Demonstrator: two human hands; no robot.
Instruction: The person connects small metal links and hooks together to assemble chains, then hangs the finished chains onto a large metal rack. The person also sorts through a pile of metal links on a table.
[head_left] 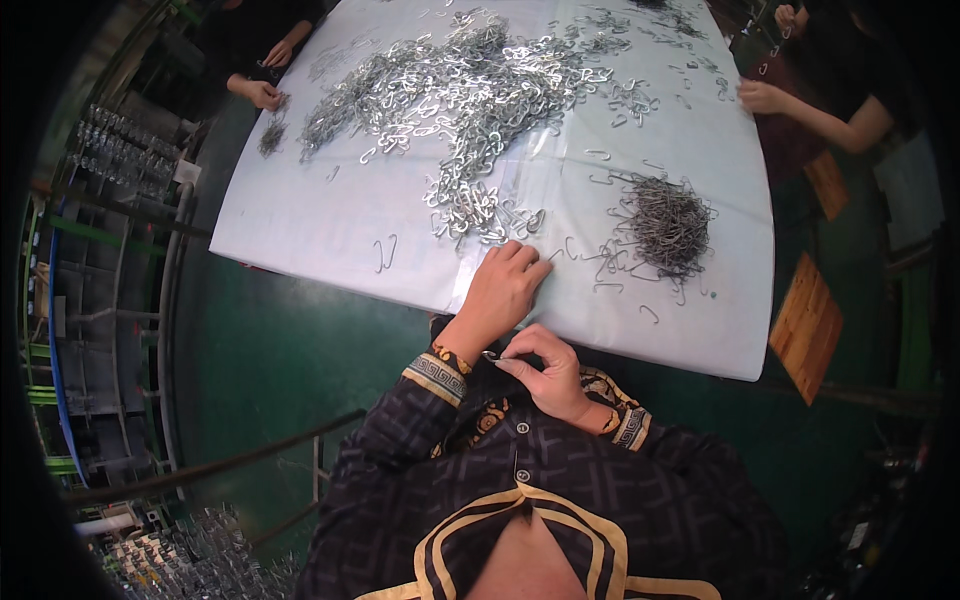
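My left hand (503, 285) reaches over the near edge of the white-covered table (330, 225), its fingers curled down together. Its fingertips are at the near end of a large heap of shiny metal hooks (470, 120); what they grip, if anything, is hidden. Closer to my body, just off the table edge, my right hand (550, 375) pinches a small metal hook (490, 355) between thumb and forefinger. To the right of my left hand lies a denser pile of thin, darker wire hooks (668, 225), with some loose ones around it.
Two other people work at the table: one person's hands (265, 92) at the far left, another's hand (765, 98) at the right edge. A wooden stool (806, 330) stands right of the table. Racks of metal parts (125, 150) line the left side, above a green floor (260, 350).
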